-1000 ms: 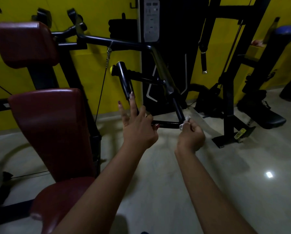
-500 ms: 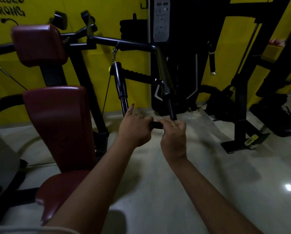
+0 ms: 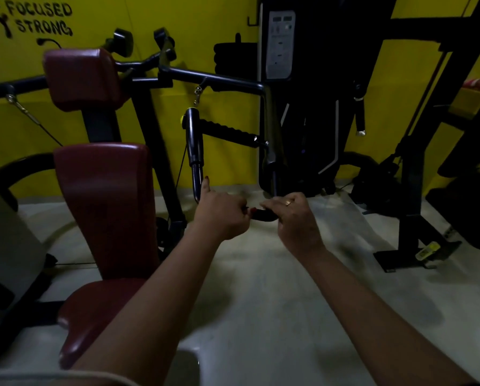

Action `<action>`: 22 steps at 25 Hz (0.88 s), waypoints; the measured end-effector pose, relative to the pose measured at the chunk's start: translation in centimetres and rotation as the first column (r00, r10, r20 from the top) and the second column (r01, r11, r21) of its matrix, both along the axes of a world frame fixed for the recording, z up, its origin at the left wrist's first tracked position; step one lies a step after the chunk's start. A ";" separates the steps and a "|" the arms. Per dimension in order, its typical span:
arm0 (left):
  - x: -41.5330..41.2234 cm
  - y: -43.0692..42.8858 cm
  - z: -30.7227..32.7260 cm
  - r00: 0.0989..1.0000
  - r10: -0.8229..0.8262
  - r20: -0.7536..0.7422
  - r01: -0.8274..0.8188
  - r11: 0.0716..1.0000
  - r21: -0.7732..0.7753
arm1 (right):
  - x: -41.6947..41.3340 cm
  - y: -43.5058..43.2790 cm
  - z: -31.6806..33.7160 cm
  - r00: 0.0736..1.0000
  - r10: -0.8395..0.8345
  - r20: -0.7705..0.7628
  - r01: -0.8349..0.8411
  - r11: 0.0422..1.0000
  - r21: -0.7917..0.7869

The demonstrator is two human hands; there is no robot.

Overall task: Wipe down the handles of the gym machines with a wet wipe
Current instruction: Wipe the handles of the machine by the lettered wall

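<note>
- The low black handle bar (image 3: 262, 215) of a gym machine is gripped from above by both hands, with a short bare stretch left showing between them.
- The left hand (image 3: 222, 215) is curled round the bar, its forefinger laid up the upright tube (image 3: 195, 151) just above the grip, likely to steady the frame.
- The right hand (image 3: 298, 221) is wrapped over the bar. The wet wipe cannot be seen and is presumably trapped under these fingers for rubbing.

Your left hand (image 3: 219, 215) and right hand (image 3: 297, 221) hide all but a short stretch of the black horizontal handle bar (image 3: 262, 215). Whether a wet wipe lies inside your right grip cannot be told. Far left, black painted wall lettering (image 3: 42, 26) is cut off at the top.
</note>
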State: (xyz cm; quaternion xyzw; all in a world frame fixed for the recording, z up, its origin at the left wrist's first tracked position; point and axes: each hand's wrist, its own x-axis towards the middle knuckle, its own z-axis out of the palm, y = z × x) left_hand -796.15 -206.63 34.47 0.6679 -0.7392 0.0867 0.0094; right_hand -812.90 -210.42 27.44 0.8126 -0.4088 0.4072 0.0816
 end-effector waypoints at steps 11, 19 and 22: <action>-1.4 -1.7 -0.8 0.992 0.128 -0.002 -0.128 0.992 0.012 | -0.6 -0.4 -0.4 0.999 -0.005 0.044 0.006 1.000 -0.020; -2.4 -1.5 -0.2 0.981 0.177 0.075 -0.170 0.981 -0.090 | 4.6 4.0 0.8 -0.044 -0.687 0.725 -0.613 0.591 0.523; -2.5 -1.4 0.1 0.981 0.137 0.138 -0.126 0.988 -0.085 | 5.9 2.3 1.7 -0.214 -0.822 0.528 -0.928 0.339 0.153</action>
